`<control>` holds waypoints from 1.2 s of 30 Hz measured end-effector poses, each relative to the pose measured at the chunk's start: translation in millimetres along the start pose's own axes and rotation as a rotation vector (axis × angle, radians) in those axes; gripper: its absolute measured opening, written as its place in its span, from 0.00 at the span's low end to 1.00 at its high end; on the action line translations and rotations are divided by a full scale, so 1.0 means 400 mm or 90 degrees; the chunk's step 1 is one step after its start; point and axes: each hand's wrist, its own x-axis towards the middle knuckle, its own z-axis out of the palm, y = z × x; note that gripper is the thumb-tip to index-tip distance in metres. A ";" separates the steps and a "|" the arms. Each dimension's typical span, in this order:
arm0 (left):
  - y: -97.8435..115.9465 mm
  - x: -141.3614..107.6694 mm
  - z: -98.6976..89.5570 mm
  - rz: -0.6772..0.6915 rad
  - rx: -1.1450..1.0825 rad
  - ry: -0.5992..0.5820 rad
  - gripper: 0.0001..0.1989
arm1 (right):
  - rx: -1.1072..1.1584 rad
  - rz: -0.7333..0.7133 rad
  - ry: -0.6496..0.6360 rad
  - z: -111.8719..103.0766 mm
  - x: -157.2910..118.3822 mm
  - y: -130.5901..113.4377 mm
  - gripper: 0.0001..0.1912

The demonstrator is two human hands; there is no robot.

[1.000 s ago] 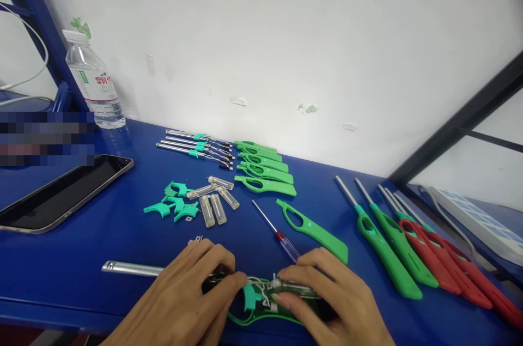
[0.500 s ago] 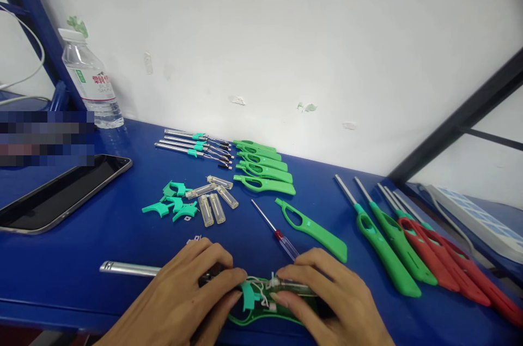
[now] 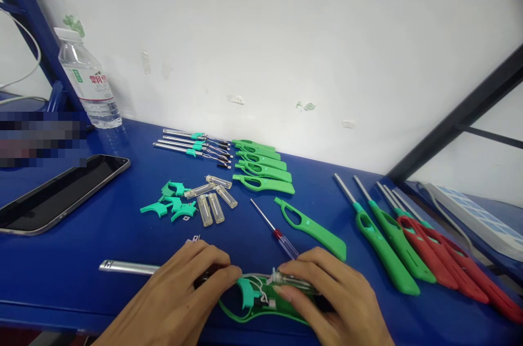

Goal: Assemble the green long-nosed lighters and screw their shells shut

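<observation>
Head view: left hand (image 3: 182,291) is drawn back, finger grip hidden, baring teal trigger (image 3: 247,293); clear tank (image 3: 291,280), seemingly unseated, is pinched by right hand (image 3: 337,292).

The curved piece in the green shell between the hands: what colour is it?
The curved piece is turquoise, seen in the head view.

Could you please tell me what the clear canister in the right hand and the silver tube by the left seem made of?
Clear canister: likely hard plastic, glossy, since it looks see-through and glints, though possibly glass. Silver tube: probably metal, smooth and polished, judging by its bright highlights.
</observation>
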 end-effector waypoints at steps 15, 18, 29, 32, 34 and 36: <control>0.024 0.029 -0.017 0.000 -0.038 0.054 0.22 | 0.019 0.056 -0.063 0.006 -0.051 0.008 0.07; 0.023 0.048 -0.028 -0.005 -0.065 0.058 0.25 | 0.023 0.055 -0.068 0.005 -0.050 0.006 0.08; 0.027 0.056 -0.048 -0.039 -0.151 0.007 0.24 | 0.033 0.086 -0.096 0.002 -0.044 -0.001 0.10; 0.019 0.051 -0.046 -0.039 -0.145 -0.008 0.24 | 0.037 0.090 -0.095 0.005 -0.049 0.003 0.10; 0.013 0.042 -0.043 -0.041 -0.132 -0.019 0.25 | 0.038 0.094 -0.104 0.006 -0.050 0.006 0.11; 0.008 0.025 -0.040 -0.048 -0.100 -0.027 0.27 | 0.038 0.094 -0.114 0.006 -0.048 0.008 0.12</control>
